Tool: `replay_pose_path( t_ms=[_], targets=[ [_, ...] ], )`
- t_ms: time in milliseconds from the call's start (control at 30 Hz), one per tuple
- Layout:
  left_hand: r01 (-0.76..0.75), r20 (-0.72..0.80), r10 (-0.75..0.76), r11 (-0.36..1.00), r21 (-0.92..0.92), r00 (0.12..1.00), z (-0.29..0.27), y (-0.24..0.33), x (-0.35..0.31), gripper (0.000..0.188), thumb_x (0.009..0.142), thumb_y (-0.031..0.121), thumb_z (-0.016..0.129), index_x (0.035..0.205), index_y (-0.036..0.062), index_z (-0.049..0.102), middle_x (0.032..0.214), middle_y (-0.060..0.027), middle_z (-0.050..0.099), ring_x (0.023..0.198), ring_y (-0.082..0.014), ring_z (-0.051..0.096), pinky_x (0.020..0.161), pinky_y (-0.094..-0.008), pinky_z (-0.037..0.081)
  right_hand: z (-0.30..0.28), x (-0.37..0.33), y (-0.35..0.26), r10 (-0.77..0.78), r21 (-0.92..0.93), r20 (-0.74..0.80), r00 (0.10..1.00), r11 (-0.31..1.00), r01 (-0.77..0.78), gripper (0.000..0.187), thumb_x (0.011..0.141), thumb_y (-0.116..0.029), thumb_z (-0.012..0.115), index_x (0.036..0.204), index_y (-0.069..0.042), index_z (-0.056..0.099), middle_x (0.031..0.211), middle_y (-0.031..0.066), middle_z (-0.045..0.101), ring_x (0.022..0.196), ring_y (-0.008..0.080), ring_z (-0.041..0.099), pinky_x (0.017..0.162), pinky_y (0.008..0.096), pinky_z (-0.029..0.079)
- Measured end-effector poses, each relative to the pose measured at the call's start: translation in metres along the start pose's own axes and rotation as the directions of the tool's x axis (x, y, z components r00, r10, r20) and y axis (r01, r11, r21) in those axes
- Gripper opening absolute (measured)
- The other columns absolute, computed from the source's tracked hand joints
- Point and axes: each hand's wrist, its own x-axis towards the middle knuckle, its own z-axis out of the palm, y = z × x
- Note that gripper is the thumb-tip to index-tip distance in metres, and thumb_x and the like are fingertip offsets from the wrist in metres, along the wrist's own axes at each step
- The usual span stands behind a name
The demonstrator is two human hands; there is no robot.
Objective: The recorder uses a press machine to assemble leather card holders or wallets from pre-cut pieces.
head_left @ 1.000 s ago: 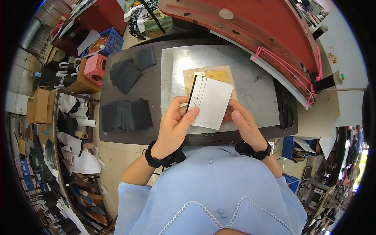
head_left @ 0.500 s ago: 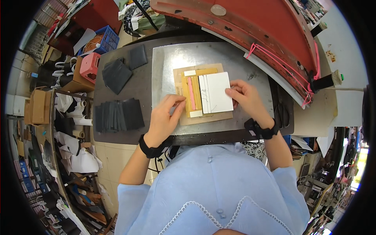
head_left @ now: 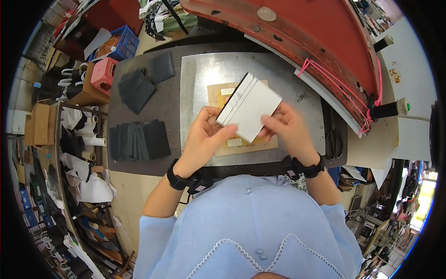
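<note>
White, dark-lined card, tilted, pinched between thumb and curled fingers of left hand and right hand, over tan board; any lettering too small to read.

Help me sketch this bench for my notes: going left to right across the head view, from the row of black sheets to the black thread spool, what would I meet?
Row of black sheets → left hand → white card → right hand → scissors → black thread spool.
</note>
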Motion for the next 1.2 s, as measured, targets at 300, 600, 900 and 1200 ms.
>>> replay_pose_path(
  t_ms=[300,600,900,1200],
  targets=[
    [0.083,0.241,-0.304,0.761,0.644,0.922,-0.009,0.039,0.007,0.029,0.092,0.012,0.073,0.117,0.0012,0.065,0.084,0.0002,0.067,0.073,-0.0049,0.059,0.067,-0.0209,0.046,-0.015,-0.025,-0.016,-0.126,-0.544,0.23,0.965,0.806,0.235,0.025,0.097,-0.022,0.061,0.109,-0.001,0.069,0.093,0.01,0.07,0.082,0.0169,0.064,0.073,0.0321,0.05],
    [-0.11,-0.056,0.201,0.727,0.678,0.978,-0.026,0.002,0.002,0.024,0.096,0.011,0.066,0.119,0.0022,0.063,0.112,-0.0095,0.069,0.101,-0.0172,0.065,0.09,-0.0289,0.05,-0.034,0.0,0.012,0.065,-0.275,-0.035,0.997,0.959,-0.073,0.028,0.098,-0.024,0.064,0.11,0.001,0.07,0.082,-0.0004,0.068,0.062,0.0038,0.055,0.055,0.0196,0.042],
    [-0.36,0.233,0.338,0.384,0.85,0.912,-0.02,-0.019,0.0,0.026,0.09,0.009,0.068,0.115,0.002,0.066,0.133,-0.015,0.061,0.123,-0.0334,0.058,0.098,-0.0379,0.049,-0.017,0.018,0.024,-0.039,-0.288,-0.07,0.997,0.958,0.017,0.034,0.095,-0.014,0.066,0.123,0.004,0.059,0.086,0.0044,0.065,0.063,0.0071,0.058,0.054,0.0229,0.047],
    [-0.333,0.191,0.325,0.467,0.819,0.926,-0.021,-0.018,0.002,0.024,0.091,0.009,0.068,0.113,0.0008,0.063,0.127,-0.0159,0.062,0.119,-0.0356,0.058,0.097,-0.0404,0.049,-0.012,0.015,0.037,-0.039,-0.164,-0.137,0.99,0.986,0.016,0.037,0.094,-0.013,0.068,0.125,0.003,0.057,0.081,0.0035,0.065,0.064,0.0069,0.057,0.055,0.0226,0.045]
  ],
)
